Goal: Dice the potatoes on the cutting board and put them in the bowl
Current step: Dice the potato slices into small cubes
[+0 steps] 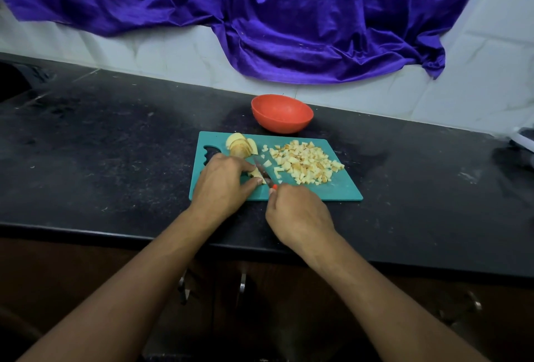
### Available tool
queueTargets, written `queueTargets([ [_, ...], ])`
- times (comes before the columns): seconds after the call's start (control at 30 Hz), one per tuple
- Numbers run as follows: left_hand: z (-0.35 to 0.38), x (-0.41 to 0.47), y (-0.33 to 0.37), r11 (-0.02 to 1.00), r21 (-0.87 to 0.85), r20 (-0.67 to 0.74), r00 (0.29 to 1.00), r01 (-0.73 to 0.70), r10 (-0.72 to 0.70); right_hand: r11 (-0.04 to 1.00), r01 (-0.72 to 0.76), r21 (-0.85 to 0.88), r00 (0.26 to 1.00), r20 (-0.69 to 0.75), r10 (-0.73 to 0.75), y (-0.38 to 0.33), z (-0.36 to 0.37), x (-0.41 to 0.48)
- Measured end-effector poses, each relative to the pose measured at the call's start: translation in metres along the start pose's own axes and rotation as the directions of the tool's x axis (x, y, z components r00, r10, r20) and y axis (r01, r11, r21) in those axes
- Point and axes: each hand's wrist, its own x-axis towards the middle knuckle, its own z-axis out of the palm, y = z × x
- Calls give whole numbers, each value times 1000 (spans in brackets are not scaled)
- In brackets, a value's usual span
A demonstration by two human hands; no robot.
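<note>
At centre frame, pinching a potato piece (pixel 259 179) with left hand (pixel 222 184), gripping knife (pixel 263 172) in right hand (pixel 297 211); could nick fingers (pixel 250 185), cutting this close.

Legible text, labels, brands, numbers, signs: none that I can read. Entries checked: teal cutting board (pixel 341 188), red bowl (pixel 281 124), black worktop (pixel 115 144), purple cloth (pixel 289 14).

Left hand (pixel 221 181) pins potato piece (pixel 258 174) on cutting board (pixel 332 188); right hand (pixel 297 211) grips knife (pixel 263 172) cutting it
</note>
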Motion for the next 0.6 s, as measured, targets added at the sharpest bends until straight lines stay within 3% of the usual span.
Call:
queueTargets([
  [0.6, 1, 2, -3, 1000, -9, 0, 1000, 12, -12, 953, 73, -294, 995, 85, -51, -7, -8, -3],
])
